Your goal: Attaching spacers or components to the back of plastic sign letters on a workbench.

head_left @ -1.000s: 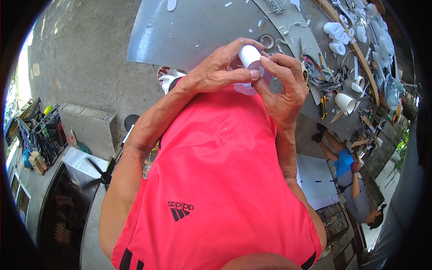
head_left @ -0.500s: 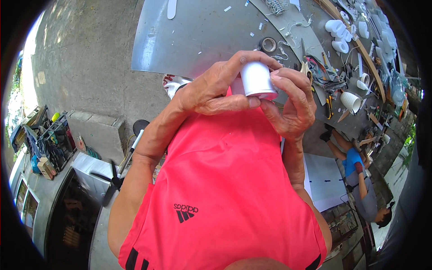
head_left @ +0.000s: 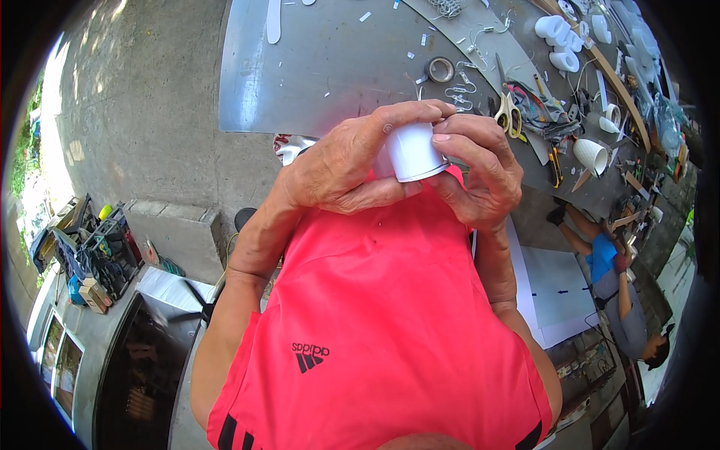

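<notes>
Between my two hands, in front of my chest, is a short white cylinder (head_left: 414, 152) with a thin dark line round its lower rim. My left hand (head_left: 352, 161) curves round its left side, index finger over the far end and thumb under the near rim. From the right, my right hand (head_left: 484, 169) presses its fingertips on the side, with the thumb near the lower rim. The cylinder is slightly tilted, and my fingers cover part of both ends. Beyond the hands, a roll of tape (head_left: 440, 70) lies on the grey metal table (head_left: 300, 82).
Scissors (head_left: 508, 112), a yellow-handled cutter (head_left: 555, 166) and a string of small clips (head_left: 461, 86) lie right of my hands. Further right are white tube pieces (head_left: 553, 28), a wooden strip (head_left: 615, 82) and a white textured cup shape (head_left: 590, 155). Another person (head_left: 626, 300) is at far right.
The cylinder and both hands have come slightly lower and to the left in view, and the cylinder has tilted a little. Both hands keep their hold. The surroundings have shifted with my head.
</notes>
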### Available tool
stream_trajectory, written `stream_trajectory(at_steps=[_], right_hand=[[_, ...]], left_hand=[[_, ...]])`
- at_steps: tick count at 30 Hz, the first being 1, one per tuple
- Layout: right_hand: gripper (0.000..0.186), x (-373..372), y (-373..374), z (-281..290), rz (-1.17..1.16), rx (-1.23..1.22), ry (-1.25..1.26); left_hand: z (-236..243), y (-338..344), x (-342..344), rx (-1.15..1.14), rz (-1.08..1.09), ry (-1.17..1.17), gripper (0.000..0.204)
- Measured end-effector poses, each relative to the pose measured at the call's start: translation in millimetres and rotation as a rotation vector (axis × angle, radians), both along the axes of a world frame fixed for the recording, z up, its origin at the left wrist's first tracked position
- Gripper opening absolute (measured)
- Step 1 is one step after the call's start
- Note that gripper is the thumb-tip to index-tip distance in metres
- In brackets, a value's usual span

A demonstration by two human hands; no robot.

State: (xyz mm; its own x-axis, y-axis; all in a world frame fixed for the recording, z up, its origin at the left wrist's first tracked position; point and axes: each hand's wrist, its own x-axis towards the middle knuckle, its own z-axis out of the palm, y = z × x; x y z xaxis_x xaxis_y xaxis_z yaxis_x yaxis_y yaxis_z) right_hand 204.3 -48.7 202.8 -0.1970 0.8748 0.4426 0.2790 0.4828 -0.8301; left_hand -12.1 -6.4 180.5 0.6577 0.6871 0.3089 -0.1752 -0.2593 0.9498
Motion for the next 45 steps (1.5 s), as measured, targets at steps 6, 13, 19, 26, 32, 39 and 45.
stream_trajectory(at_steps=[6, 13, 19, 26, 32, 39, 45], right_hand=[[0.048, -6.4, 5.4, -17.6, -0.186, -0.035, -0.094], [0.038, -10.7, 23.5, -57.8, -0.121, -0.245, -0.294], [0.030, -3.8, 43.3, -88.1, -0.075, -0.510, -0.066], [0.027, 9.0, 50.9, -111.7, -0.074, -0.827, 0.413], [0.037, 24.1, 70.2, -146.6, 0.016, -0.793, 0.679], [0.038, 30.3, 100.3, -180.1, 0.069, -0.873, 0.792], [0.021, 25.4, 127.5, -205.8, 0.121, -0.860, 0.354]], left_hand=[[-13.2, 2.4, 5.7, -0.421, 0.158, 0.035, 0.061], [-59.5, 17.1, -4.8, -0.463, 0.112, 0.399, 0.072], [-95.4, 31.6, -18.6, -0.745, 0.062, 0.200, 0.045], [-121.5, 35.7, -36.2, -0.786, 0.238, 0.222, 0.051], [-145.0, 49.0, -65.4, -1.036, 0.419, -0.195, 0.059], [-149.4, 51.8, -71.1, -0.236, 0.793, 0.735, 0.065], [-163.3, 54.6, -97.8, 0.183, 0.998, 0.903, 0.055]])
